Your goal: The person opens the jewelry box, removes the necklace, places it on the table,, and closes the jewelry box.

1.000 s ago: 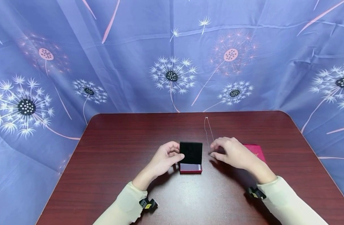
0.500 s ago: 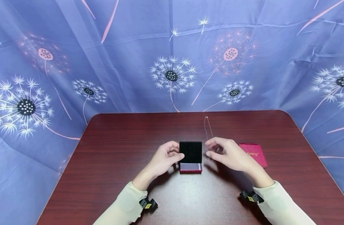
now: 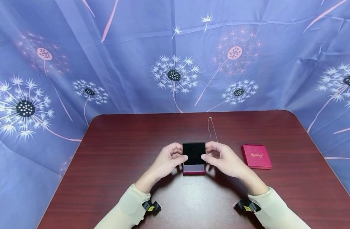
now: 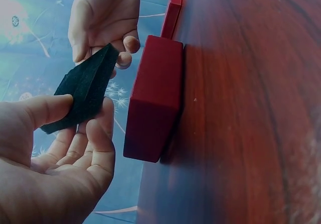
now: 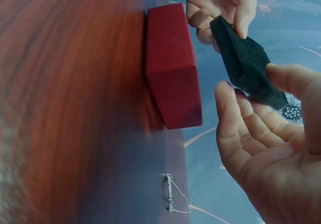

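A black foam pad [image 3: 193, 152] is held up, tilted, above a red jewelry box base [image 3: 194, 173] on the table. My left hand [image 3: 167, 161] pinches the pad's left side between thumb and fingers. At its right side, my right hand [image 3: 225, 160] pinches it the same way. In the left wrist view the pad [image 4: 85, 88] hangs apart from the red box [image 4: 155, 98]. Behind the right hand a thin silver necklace [image 3: 208, 128] lies on the table, its near end hidden in the head view; the right wrist view shows part of the necklace [image 5: 170, 194].
The red box lid [image 3: 256, 156] with gold lettering lies flat to the right of the right hand. A dark reddish wooden table [image 3: 129, 136] carries everything. Behind it hangs a blue cloth [image 3: 129, 63] with dandelion prints.
My right hand has left the near end of the necklace, moved left and taken hold of the pad's right side. The left hand has kept its hold. The red lid is now fully uncovered.
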Available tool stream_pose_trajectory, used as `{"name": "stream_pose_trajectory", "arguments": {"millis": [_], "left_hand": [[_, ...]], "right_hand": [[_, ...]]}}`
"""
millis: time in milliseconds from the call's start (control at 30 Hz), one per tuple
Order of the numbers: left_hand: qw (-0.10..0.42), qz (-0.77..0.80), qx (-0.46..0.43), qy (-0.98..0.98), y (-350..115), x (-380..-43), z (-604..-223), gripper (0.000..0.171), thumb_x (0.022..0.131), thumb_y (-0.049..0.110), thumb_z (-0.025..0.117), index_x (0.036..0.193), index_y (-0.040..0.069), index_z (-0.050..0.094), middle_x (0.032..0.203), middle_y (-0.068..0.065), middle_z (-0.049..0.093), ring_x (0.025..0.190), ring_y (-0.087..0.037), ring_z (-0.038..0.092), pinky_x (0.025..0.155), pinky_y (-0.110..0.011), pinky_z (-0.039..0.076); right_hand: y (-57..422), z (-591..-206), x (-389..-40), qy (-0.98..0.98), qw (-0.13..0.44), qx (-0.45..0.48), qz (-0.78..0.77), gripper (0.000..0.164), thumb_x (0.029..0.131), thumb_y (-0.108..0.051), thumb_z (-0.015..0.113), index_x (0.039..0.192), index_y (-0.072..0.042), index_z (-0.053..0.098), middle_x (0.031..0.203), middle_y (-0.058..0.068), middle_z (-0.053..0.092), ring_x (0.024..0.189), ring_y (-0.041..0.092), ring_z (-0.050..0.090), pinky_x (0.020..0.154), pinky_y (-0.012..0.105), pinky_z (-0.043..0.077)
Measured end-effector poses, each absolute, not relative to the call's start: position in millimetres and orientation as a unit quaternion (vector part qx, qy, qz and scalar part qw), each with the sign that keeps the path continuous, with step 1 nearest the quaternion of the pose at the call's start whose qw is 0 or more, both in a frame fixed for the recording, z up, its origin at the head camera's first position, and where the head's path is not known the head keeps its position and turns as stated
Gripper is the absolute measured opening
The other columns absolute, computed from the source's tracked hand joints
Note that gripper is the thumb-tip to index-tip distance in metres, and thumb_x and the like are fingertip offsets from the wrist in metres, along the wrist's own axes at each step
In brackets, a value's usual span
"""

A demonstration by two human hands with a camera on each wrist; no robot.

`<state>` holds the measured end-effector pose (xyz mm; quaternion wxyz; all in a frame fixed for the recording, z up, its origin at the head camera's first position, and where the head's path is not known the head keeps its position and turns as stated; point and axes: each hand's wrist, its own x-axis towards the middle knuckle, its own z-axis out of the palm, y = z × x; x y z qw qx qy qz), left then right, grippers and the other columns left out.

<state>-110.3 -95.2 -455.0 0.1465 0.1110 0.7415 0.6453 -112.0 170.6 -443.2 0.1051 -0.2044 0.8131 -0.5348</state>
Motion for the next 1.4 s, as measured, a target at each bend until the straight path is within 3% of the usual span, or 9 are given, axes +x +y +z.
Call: {"name": "stream_pose_trajectory", "arguments": {"millis": [233,367,533,700,833,967,1100,1400], "left_hand": [[0.149,0.639,0.113,0.746,-96,-112,-457,0.033,0.096,0.008,0.076,0.119,-0.008,0.058,0.103,-0.005,0.071,0.087,-0.013,0.069,0.075,-0.028,0.055],[0.145,0.630,0.116,0.754,-97,-113,-458,0.034,0.095,0.007,0.077,0.119,-0.007,0.059,0.102,-0.006,0.071,0.083,-0.012,0.069,0.074,-0.025,0.054],[0.118,0.591,0.121,0.789,-101,-114,-458,0.040,0.090,0.011,0.083,0.122,-0.001,0.062,0.106,-0.011,0.071,0.085,-0.015,0.068,0.071,-0.026,0.054],[0.103,0.519,0.132,0.838,-105,-114,-458,0.068,0.081,0.023,0.094,0.137,0.007,0.058,0.127,-0.008,0.063,0.099,-0.019,0.063,0.081,-0.032,0.052],[0.120,0.449,0.160,0.871,-107,-113,-460,0.099,0.075,0.032,0.099,0.156,0.010,0.046,0.148,-0.002,0.048,0.111,-0.019,0.057,0.087,-0.037,0.052],[0.138,0.398,0.192,0.886,-108,-114,-461,0.114,0.073,0.032,0.100,0.164,0.009,0.035,0.155,-0.004,0.041,0.121,-0.021,0.055,0.099,-0.040,0.052],[0.149,0.375,0.209,0.891,-108,-114,-462,0.114,0.073,0.029,0.100,0.164,0.007,0.035,0.156,-0.006,0.042,0.122,-0.021,0.057,0.102,-0.040,0.050],[0.146,0.384,0.230,0.882,-111,-115,-464,0.088,0.076,0.026,0.097,0.149,0.010,0.050,0.142,-0.005,0.051,0.109,-0.022,0.058,0.090,-0.034,0.051]], "right_hand": [[165,-445,-110,0.804,0.121,-0.179,-0.555,0.027,0.101,-0.014,0.075,0.118,0.003,0.064,0.099,0.022,0.071,0.066,0.038,0.072,0.065,0.036,0.060],[163,-448,-110,0.797,0.130,-0.171,-0.564,0.025,0.101,-0.013,0.074,0.117,0.004,0.064,0.096,0.023,0.070,0.064,0.040,0.071,0.055,0.043,0.059],[165,-450,-109,0.800,0.137,-0.159,-0.561,0.023,0.101,-0.014,0.075,0.115,0.001,0.065,0.095,0.022,0.070,0.064,0.039,0.070,0.054,0.046,0.059],[168,-450,-110,0.817,0.133,-0.150,-0.541,0.020,0.099,-0.015,0.076,0.112,-0.003,0.066,0.094,0.018,0.071,0.066,0.037,0.068,0.055,0.042,0.059],[171,-449,-111,0.825,0.131,-0.147,-0.530,0.022,0.098,-0.015,0.078,0.112,-0.002,0.066,0.093,0.014,0.071,0.066,0.036,0.068,0.056,0.041,0.059],[172,-450,-112,0.826,0.139,-0.140,-0.528,0.023,0.097,-0.014,0.078,0.113,-0.002,0.066,0.093,0.013,0.071,0.066,0.036,0.067,0.056,0.041,0.059],[173,-451,-113,0.826,0.146,-0.133,-0.527,0.028,0.098,-0.015,0.078,0.115,0.001,0.065,0.093,0.015,0.072,0.066,0.035,0.067,0.056,0.040,0.058],[175,-446,-114,0.832,0.157,-0.128,-0.517,0.037,0.096,-0.019,0.080,0.121,0.002,0.062,0.082,0.010,0.073,0.065,0.035,0.066,0.060,0.039,0.057]]}}
